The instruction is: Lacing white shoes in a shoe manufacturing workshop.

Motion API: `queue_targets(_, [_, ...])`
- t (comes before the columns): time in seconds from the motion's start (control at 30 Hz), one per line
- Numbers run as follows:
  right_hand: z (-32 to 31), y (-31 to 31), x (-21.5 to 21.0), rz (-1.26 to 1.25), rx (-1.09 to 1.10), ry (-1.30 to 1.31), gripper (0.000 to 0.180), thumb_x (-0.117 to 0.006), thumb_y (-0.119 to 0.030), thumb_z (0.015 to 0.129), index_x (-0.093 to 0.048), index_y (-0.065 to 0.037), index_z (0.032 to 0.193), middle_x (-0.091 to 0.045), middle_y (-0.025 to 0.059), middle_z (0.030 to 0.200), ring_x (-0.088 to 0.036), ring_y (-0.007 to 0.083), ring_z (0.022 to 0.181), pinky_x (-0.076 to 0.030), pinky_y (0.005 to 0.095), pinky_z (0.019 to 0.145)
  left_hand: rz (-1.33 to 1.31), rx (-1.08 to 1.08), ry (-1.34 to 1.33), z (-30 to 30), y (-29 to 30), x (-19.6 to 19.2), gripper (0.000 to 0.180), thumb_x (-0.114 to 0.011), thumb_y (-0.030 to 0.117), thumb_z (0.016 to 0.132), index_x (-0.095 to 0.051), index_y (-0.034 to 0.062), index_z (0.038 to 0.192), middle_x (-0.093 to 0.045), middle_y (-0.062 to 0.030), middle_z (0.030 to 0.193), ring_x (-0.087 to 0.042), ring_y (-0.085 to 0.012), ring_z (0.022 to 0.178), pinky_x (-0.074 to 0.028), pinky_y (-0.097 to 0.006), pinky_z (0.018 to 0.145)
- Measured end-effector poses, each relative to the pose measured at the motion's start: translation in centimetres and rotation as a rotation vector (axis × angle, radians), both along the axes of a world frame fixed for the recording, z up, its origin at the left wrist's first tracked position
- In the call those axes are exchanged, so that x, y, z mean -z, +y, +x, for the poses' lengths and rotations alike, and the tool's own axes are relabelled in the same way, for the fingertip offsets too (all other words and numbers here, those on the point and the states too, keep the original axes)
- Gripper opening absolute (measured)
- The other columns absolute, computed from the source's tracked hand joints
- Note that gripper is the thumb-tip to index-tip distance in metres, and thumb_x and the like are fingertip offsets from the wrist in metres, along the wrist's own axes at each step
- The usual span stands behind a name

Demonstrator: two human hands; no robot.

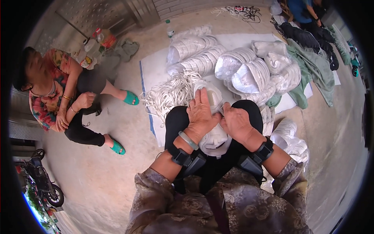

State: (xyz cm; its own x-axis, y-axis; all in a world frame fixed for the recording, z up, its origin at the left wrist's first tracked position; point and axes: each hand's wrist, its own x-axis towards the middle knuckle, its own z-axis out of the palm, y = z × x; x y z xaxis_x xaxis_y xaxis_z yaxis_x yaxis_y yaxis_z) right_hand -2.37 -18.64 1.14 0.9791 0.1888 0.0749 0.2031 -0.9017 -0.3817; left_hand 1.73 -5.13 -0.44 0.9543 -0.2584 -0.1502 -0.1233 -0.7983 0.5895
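Observation:
A white shoe upper point(215, 141) lies across my lap between my knees, its opening toward me. My left hand point(201, 115) rests on its left side with the fingers stretched out toward the far end and the thumb across the middle. My right hand point(237, 121) is at its right edge, fingers curled and thumb and fingertips pinched close to the left thumb. What the pinch holds is too small to make out. Just beyond my left knee, a heap of white shoelaces point(171, 93) reaches close to the upper.
Nested stacks of white shoe uppers point(249, 72) lie on a white sheet point(152, 66) ahead, with more uppers point(290, 136) by my right leg. A seated person point(58, 85) is at left. Green cloth point(317, 82) and another person point(302, 11) are at far right.

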Motion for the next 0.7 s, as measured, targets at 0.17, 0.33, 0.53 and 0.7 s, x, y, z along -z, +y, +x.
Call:
queue_targets(0.17, [0.5,-0.6,-1.5,-0.037,-0.080,0.059,0.020,-0.056,-0.009,0.071,-0.049,0.005,0.084,-0.060,0.0201,0.067,-0.062,0.0348,0.066,-0.050,0.0411,0.061,0.019,0.021,-0.149,-0.4,0.3,0.1,0.098,-0.071,0.025,0.062,-0.015,0.0033,0.139,-0.024,-0.0218,0.139,-0.035,-0.0409,0.115,-0.029,-0.049,0.094])
queue_targets(0.33, [0.9,-0.9,-1.5,-0.059,-0.095,0.117,0.019,-0.056,-0.009,0.071,-0.052,0.005,0.083,-0.062,0.0202,0.071,-0.062,0.0352,0.072,-0.050,0.0403,0.067,0.020,0.050,-0.272,-0.7,0.4,-0.1,0.095,-0.071,0.024,0.061,-0.019,0.0032,0.138,-0.026,-0.0229,0.139,-0.037,-0.0400,0.110,-0.030,-0.047,0.092])
queue_targets(0.53, [1.8,-1.3,-0.8,0.025,-0.180,0.128,0.019,-0.054,-0.008,0.069,-0.056,0.002,0.085,-0.062,0.0200,0.074,-0.061,0.0352,0.080,-0.047,0.0429,0.076,0.061,0.061,-0.292,-0.8,0.9,-0.7,0.094,-0.073,0.021,0.061,-0.021,0.0040,0.138,-0.027,-0.0200,0.137,-0.038,-0.0384,0.110,-0.030,-0.046,0.092])
queue_targets(0.7, [2.9,-2.5,-0.3,0.235,-0.225,0.232,0.018,-0.052,-0.007,0.068,-0.061,-0.002,0.083,-0.061,0.0198,0.077,-0.059,0.0366,0.081,-0.046,0.0443,0.076,0.064,0.081,-0.322,-0.6,1.0,-0.7,0.094,-0.076,0.021,0.059,-0.024,0.0048,0.135,-0.027,-0.0197,0.137,-0.039,-0.0374,0.107,-0.031,-0.046,0.090])
